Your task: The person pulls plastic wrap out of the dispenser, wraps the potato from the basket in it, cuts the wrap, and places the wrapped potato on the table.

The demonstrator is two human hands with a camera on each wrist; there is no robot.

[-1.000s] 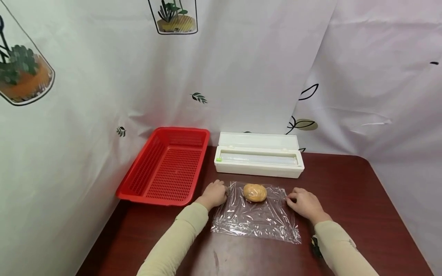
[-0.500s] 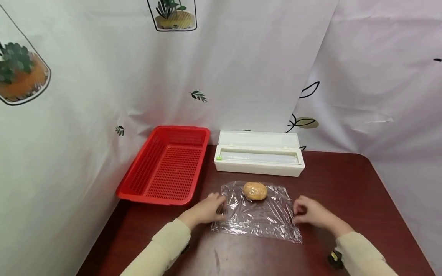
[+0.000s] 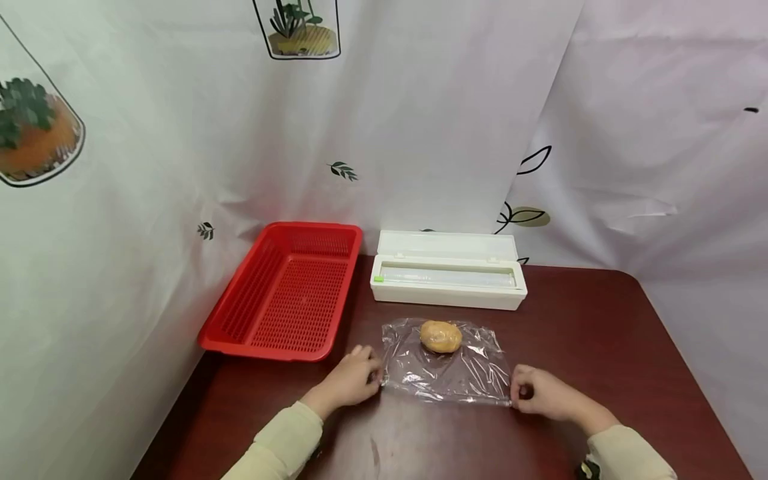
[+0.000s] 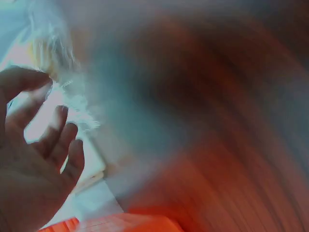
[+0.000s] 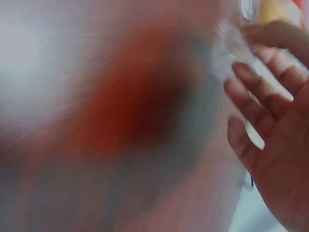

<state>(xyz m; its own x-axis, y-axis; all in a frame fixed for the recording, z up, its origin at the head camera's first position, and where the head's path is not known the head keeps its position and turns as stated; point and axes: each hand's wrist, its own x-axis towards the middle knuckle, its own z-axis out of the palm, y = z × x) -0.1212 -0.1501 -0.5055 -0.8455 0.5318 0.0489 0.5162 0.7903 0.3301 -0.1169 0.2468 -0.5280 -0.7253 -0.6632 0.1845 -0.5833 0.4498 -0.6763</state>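
A sheet of clear plastic wrap (image 3: 462, 380) lies on the table, with a wrapped, rounded yellow-brown item like a bread roll (image 3: 441, 337) on its far half. My left hand (image 3: 354, 377) pinches the near left corner of the wrap between thumb and index finger. At the near right corner my right hand (image 3: 546, 393) pinches the wrap the same way. In the left wrist view, the left hand's (image 4: 38, 145) other fingers spread apart from the pinch. The right wrist view shows the right hand (image 5: 275, 101) with wrap at its fingertips.
A red perforated plastic basket (image 3: 303, 300) stands at the left on the dark red-brown table (image 3: 600, 333). Behind the wrap sits a white box (image 3: 447, 293) with its lid raised and a roll of film (image 3: 447, 276) inside. A printed white curtain (image 3: 420, 133) hangs behind the table.
Both hands have come from the wrap's upper side edges down to its near corners and taken hold of them. The wrap's near edge has lifted and folded away from me, toward the roll.
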